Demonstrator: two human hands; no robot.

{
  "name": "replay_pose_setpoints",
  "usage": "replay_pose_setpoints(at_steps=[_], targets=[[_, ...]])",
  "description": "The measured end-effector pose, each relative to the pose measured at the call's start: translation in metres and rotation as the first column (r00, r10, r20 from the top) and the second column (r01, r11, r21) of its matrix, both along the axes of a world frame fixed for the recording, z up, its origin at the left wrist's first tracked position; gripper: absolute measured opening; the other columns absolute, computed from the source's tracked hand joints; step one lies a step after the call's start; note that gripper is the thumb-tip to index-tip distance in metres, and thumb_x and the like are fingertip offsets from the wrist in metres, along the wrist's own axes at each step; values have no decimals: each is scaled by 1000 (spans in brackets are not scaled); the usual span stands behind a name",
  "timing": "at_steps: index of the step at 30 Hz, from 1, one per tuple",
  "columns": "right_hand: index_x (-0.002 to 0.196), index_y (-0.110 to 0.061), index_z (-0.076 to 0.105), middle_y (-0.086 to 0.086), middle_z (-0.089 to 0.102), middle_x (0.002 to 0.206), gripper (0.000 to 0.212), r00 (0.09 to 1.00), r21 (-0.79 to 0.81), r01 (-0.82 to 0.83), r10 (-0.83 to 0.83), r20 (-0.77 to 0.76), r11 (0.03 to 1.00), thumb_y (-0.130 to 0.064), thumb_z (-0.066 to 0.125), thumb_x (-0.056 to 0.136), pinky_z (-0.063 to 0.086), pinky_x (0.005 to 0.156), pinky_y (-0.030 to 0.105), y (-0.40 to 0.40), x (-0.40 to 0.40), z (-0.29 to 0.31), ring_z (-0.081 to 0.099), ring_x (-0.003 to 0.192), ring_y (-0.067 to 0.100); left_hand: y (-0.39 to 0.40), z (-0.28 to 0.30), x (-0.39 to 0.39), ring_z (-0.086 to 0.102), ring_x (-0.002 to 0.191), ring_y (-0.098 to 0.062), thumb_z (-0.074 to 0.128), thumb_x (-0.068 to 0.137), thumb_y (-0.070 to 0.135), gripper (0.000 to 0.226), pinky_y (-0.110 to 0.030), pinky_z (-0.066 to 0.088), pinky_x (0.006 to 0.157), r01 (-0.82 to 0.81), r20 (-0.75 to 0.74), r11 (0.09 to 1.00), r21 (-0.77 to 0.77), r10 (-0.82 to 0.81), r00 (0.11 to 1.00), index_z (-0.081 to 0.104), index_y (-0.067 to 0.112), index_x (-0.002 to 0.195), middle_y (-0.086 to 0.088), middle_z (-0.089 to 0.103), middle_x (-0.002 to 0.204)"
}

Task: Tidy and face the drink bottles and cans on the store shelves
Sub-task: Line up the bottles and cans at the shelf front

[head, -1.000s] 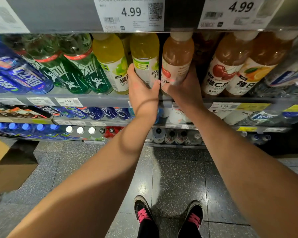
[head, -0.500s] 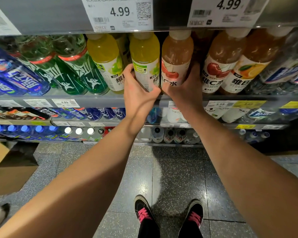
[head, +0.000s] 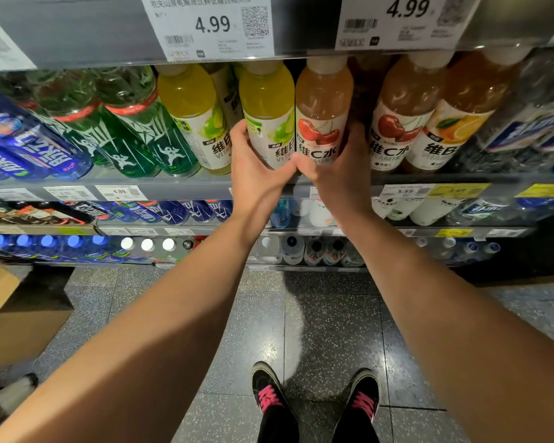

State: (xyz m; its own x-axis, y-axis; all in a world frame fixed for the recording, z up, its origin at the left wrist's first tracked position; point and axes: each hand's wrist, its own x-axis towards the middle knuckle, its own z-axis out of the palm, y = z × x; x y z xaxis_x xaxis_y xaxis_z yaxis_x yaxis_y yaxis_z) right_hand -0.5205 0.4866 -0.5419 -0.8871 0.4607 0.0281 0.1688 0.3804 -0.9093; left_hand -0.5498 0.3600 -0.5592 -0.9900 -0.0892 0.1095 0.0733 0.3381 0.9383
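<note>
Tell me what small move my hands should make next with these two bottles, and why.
Probably release both: the lime bottle in the left hand and the cherry bottle in the right hand stand upright side by side, labels facing out.

yellow-green lime bottle (head: 267, 113), amber cherry-label bottle (head: 323, 110), green bottles (head: 135, 129), speckled grey floor (head: 327, 330)

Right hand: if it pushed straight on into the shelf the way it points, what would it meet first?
The right hand is already wrapped on the cherry-label bottle. Beyond that, probably bottles standing behind it, though depth is unclear.
</note>
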Motion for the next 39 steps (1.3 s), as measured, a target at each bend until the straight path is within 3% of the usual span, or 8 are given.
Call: replay_pose_setpoints(at_steps=[3,10,16,19,23,30,35,39], targets=[[127,-7,49,8,62,122,89,999,46,43,-43,4,998,-42,91,57,51,96,36,-4,-3,2,60,110,22,0,-2,-2,56,116,-21,91,63,50,91,-41,49,100,-41,-28,994,-102,38,999,47,10,131,-4,59,122],[132,-4,48,11,64,123,73,990,-10,121,-122,-65,993,-23,83,71,52,95,33,-12,5,-1,62,109,20,0,-5,-2,63,111,-11,88,68,20,86,-37,53,97,22,20,1000,5,-22,1000,37,7,136,-3,62,120],[130,-10,49,9,64,123,78,978,-15,200,-200,-52,980,-36,86,67,55,93,42,-20,3,-7,64,111,24,2,-5,-2,57,120,-23,85,59,54,98,-43,49,102,-46,21,997,-59,48,999,44,10,136,-6,57,127],[130,-6,51,11,65,121,74,964,11,252,-250,-86,968,-33,82,68,56,91,41,-24,3,-10,65,109,25,-1,-9,-5,59,119,-18,87,64,40,92,-41,50,103,-6,38,999,-37,7,999,41,11,138,-3,59,127],[132,-6,52,10,64,121,70,949,94,299,-286,-130,950,-37,75,73,54,90,37,-23,5,-13,62,111,25,-7,-10,-12,58,104,8,86,70,11,81,-28,50,100,76,51,997,27,-78,996,41,10,137,6,61,116],[132,-9,52,9,54,126,76,916,175,392,-366,-164,903,-46,80,72,37,87,18,-25,10,-14,55,113,24,6,-9,-16,58,93,16,83,74,2,65,-12,48,89,164,30,984,73,-167,986,44,10,126,9,61,106],[127,-4,53,13,48,126,73,885,171,448,-407,-225,878,-42,81,71,51,94,44,-22,12,-19,53,114,29,10,-9,-21,57,92,18,87,71,2,69,-19,50,93,212,53,974,80,-217,975,43,12,122,14,59,105],[126,0,50,14,53,120,71,869,135,469,-429,-246,873,-36,80,72,52,89,49,-16,12,-22,56,109,30,15,-8,-18,59,95,14,90,69,9,75,-25,52,97,226,86,971,73,-232,969,44,9,128,15,61,106]])
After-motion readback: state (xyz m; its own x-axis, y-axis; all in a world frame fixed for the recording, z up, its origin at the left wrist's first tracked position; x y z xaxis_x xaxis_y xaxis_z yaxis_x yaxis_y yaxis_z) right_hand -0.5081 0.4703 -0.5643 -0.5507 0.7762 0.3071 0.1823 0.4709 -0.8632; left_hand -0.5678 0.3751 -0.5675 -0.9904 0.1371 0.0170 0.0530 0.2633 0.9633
